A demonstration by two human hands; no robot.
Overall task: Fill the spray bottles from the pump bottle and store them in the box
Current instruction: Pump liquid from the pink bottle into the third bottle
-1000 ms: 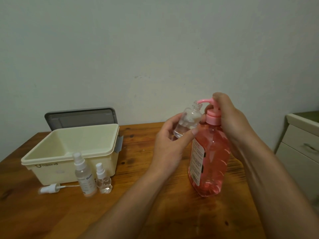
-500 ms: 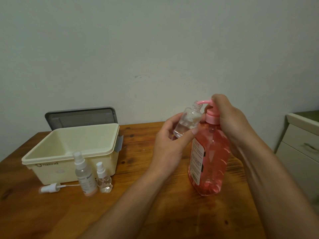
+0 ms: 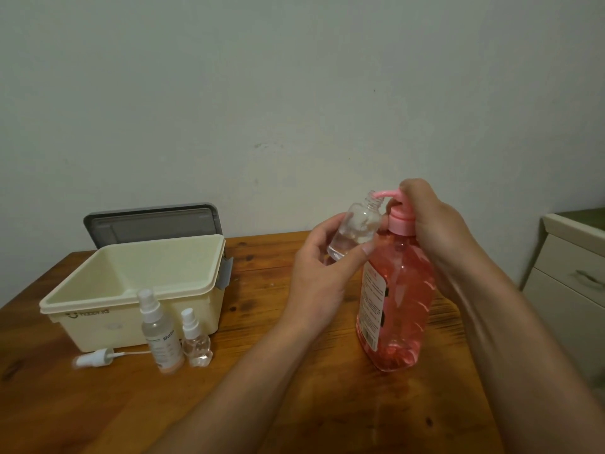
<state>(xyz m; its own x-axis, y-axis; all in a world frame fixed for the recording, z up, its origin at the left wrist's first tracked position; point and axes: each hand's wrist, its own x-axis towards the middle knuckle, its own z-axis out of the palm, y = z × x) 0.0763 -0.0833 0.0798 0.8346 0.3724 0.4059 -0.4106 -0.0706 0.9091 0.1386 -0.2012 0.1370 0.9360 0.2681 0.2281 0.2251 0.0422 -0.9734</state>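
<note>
The left hand (image 3: 322, 276) pinches the uncapped spray bottle (image 3: 357, 229), tilted, its neck pointing up-right to the spout of the upright pump bottle (image 3: 396, 299); the right hand (image 3: 432, 224) curls over the pump head. The open box (image 3: 131, 290) stands well apart at the left.

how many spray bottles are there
3: an uncapped bottle in the left hand; a tall bottle and a short bottle standing before the box. Box interior partly hidden.
</note>
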